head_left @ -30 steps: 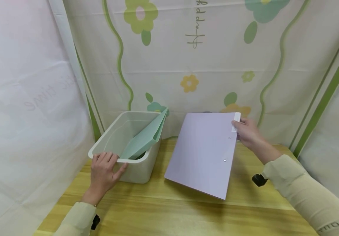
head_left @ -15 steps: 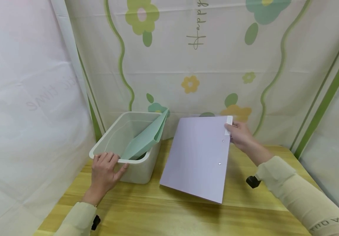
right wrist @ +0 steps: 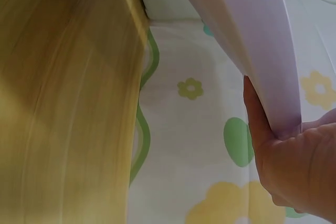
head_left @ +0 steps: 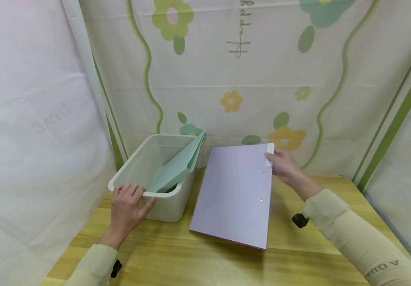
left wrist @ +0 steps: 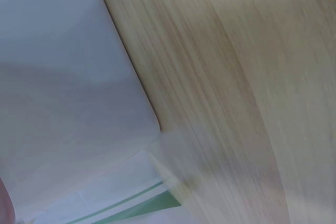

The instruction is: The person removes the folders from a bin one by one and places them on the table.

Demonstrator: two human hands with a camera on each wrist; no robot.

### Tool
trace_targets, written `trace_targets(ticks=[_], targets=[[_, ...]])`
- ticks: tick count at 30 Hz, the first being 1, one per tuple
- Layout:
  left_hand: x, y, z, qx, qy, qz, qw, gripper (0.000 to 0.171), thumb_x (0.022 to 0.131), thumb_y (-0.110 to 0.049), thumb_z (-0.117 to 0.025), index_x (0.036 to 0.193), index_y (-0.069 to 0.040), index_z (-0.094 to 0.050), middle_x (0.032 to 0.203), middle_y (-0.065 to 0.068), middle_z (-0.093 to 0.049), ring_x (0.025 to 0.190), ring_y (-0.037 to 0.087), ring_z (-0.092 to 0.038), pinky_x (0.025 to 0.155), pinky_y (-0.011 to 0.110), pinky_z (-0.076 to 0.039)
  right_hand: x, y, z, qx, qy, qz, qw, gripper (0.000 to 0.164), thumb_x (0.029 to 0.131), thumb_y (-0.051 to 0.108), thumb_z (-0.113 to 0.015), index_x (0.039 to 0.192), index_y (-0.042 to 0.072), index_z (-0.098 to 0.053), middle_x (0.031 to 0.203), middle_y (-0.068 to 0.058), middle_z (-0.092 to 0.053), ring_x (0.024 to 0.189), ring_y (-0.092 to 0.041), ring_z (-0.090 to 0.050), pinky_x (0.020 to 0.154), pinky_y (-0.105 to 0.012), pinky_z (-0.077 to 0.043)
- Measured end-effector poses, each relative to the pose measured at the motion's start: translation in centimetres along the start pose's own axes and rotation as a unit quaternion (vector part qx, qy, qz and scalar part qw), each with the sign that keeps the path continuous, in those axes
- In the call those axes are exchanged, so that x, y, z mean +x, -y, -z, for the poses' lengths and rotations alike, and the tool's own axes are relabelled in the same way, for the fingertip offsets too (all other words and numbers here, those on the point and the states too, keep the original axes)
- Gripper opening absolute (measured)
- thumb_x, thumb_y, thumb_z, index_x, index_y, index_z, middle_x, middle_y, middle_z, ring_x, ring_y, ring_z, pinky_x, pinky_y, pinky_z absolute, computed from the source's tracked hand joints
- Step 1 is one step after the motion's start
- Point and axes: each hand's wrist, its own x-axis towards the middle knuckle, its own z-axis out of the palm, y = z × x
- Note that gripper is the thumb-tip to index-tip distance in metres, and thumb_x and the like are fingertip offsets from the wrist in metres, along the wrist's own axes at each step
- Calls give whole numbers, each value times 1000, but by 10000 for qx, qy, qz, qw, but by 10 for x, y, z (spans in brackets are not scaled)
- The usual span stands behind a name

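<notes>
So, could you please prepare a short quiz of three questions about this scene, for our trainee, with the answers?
1. Fill in: the left hand grips the near ___ of the white bin.
2. True or false, of the green folder: it lies flat on the table.
3. In the head view, where does the right hand hold the purple folder? (a) lower left corner (b) near the upper right corner (c) middle of the lower edge

Key: 1. rim; 2. false, it leans inside the bin; 3. b

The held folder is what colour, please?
The folder is pale purple, seen best in the head view.
</notes>
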Motion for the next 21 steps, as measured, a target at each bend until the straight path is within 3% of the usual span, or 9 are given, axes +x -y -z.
trace_targets(ticks=[14, 21], targets=[[1, 0, 1, -3, 21, 10, 10000, 62, 100, -65, -42, 81, -8, -56, 73, 7, -50, 69, 30, -48, 75, 52, -35, 7, -9, -10, 109, 152, -147, 9997, 57, 111, 19, -39, 158, -8, -21, 155, -32, -37, 139, -44, -45, 109, -49, -44], [1, 0, 0, -7, -21, -3, 10000, 62, 100, -65, -43, 80, -7, -56, 73, 8, -51, 69, 31, -48, 74, 52, -36, 11, -13, -14, 132, 181, -101, 9997, 55, 111, 17, -39, 158, -6, -24, 152, -33, -40, 135, -43, -49, 102, -44, -50]])
